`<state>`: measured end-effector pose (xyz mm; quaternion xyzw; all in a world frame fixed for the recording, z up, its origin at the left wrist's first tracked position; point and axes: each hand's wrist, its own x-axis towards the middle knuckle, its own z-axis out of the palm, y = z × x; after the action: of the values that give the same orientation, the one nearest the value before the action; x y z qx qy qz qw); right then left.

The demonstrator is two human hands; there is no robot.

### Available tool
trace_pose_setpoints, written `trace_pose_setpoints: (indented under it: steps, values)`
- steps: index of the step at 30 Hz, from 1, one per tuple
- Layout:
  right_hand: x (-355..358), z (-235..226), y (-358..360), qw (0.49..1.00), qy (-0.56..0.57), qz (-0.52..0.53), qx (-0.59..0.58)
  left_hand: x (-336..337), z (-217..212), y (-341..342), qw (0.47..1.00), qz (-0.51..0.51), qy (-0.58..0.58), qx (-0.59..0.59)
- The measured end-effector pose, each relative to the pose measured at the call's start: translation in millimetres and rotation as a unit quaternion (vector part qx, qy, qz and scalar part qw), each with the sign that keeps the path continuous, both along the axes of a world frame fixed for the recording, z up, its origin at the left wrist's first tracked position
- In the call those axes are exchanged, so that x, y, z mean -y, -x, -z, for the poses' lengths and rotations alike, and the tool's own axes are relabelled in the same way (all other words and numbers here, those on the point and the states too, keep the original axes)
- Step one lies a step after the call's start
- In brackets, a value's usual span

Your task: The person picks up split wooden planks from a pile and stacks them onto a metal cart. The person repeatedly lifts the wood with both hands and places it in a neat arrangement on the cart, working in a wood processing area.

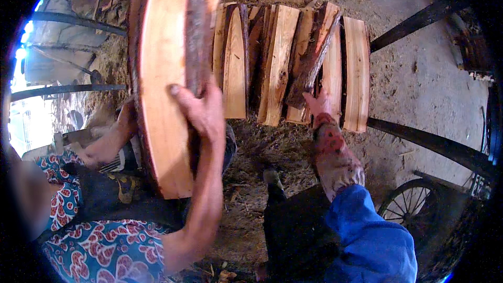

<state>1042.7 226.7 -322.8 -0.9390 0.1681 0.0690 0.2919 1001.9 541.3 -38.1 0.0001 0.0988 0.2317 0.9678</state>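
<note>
A big slab (162,73) of cut wood, pale face with dark bark edge, stands tilted in the upper left of the frame. The left hand (201,110) curls over its bark edge at centre, fingers clamped on it. A co-worker in a patterned shirt (94,241) at lower left braces the slab's other side with a hand (112,139).

The right hand (318,102), its sleeve (367,236) blue, reaches to the upper centre and touches a dark split log (309,63) lying across a row of planks (277,63). Whether those fingers are closed on the log cannot be told. A wheel (406,202) sits at lower right on the sawdust ground (424,73).
</note>
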Motion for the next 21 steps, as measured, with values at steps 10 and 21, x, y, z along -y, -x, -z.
trace_pose_setpoints:
  steps: [10,21]
  values:
    - [-17.4,-61.3,-73.9,0.974,-0.194,0.005,-0.117,56.0,5.9,24.9,0.959,0.075,0.245,0.121]
    - [119.9,-154.3,64.7,0.936,-0.320,-0.073,-0.127,43.8,74.8,163.8,0.953,0.087,-0.119,-0.264]
